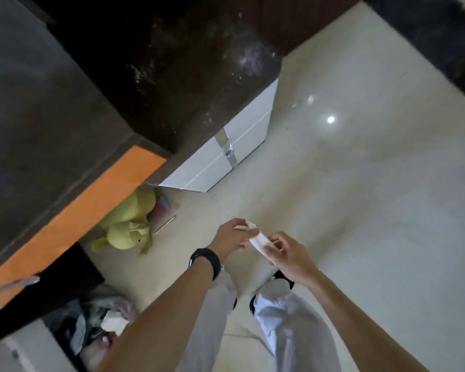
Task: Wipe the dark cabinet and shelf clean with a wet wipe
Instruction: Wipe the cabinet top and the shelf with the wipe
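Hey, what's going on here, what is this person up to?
A person stands on a tiled floor and holds a white wipe stretched between both hands, apparently unfolding it. The left hand pinches one end and the right hand pinches the other. The dark cabinet ahead shows pale specks and smears on top, and the wipe is not touching it. A yellow plush toy lies on the floor near the cabinet.

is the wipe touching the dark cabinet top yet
No, the left hand and right hand hold the wipe over the floor, apart from the cabinet top.
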{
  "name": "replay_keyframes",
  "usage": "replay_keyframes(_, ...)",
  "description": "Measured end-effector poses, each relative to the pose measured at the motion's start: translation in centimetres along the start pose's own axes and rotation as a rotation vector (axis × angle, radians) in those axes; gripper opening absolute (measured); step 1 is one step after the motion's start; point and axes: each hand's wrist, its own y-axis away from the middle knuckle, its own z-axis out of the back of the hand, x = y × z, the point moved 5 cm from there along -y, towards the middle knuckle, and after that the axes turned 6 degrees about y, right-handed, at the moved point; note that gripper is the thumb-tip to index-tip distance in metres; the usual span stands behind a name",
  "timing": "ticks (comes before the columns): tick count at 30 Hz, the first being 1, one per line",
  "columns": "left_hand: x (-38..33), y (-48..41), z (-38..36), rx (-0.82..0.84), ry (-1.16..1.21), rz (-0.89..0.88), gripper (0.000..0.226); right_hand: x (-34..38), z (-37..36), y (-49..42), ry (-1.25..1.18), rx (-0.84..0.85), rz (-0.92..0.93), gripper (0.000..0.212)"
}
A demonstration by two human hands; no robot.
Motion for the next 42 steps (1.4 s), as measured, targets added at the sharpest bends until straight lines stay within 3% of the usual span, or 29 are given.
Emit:
replay_keyframes(3,-4.7,10.9,-0.3,-0.044,0.145,-0.087,0.047,6.5,4.8,7.7,-0.063,-0.063,0.036,0.02)
replay_keyframes(7,-9.5,22.3,1.3,-0.076,0.081,-0.287,0.026,15.1,9.3,14.9,-0.189,-0.091,0.119,0.016)
replay_keyframes(9,-10.9,26.4,3.7,-0.149,0.044,-0.388,0.027,19.1,10.1,17.1,-0.193,-0.118,0.157,0.015)
replay_keyframes(14,-12.2,32.3,12.8,-0.407,0.004,-0.5,0.033,28.7,7.6,18.2,0.072,-0.135,0.319,0.01)
replay_keyframes(17,-12.4,33.4,18.9,-0.574,0.048,-0.492,0.02,34.4,4.9,16.7,0.194,-0.163,0.399,0.006)
replay_keyframes(21,-14.2,31.9,25.4,-0.618,0.196,-0.494,0.006,40.9,1.5,12.1,0.247,-0.189,0.385,0.008)
replay_keyframes(23,-16.0,30.4,28.3,-0.651,0.082,-0.499,0.021,43.1,0.3,9.3,0.311,-0.229,0.356,0.008)
replay_keyframes(25,-16.9,29.0,30.8,-0.714,-0.133,-0.443,0.042,44.2,-0.7,7.0,0.528,-0.36,0.326,0.028)
replay_keyframes(28,-16.1,27.5,33.0,-0.81,-0.52,-0.365,0.062,44.6,-3.0,5.5,0.81,-0.503,0.52,0.059)
replay_keyframes(30,-15.4,26.4,33.4,-0.794,-0.669,-0.413,0.069,44.4,-5.1,4.5,0.953,-0.413,0.682,0.065)
replay_keyframes(34,-14.6,25.1,33.2,-0.801,-0.832,-0.494,0.071,44.1,-7.3,1.9,1.152,-0.215,0.801,0.066)
replay_keyframes(36,-14.6,24.8,33.3,-0.849,-0.836,-0.528,0.069,45.3,-6.9,0.1,1.167,-0.233,0.741,0.069)
replay_keyframes(40,-15.4,23.8,33.1,-0.858,-0.816,-0.555,0.067,49.0,-3.1,-5.0,0.98,-0.445,0.413,0.075)
replay_keyframes(42,-16.0,23.4,32.9,-0.851,-0.803,-0.531,0.067,50.2,-2.1,-6.5,0.935,-0.463,0.366,0.078)
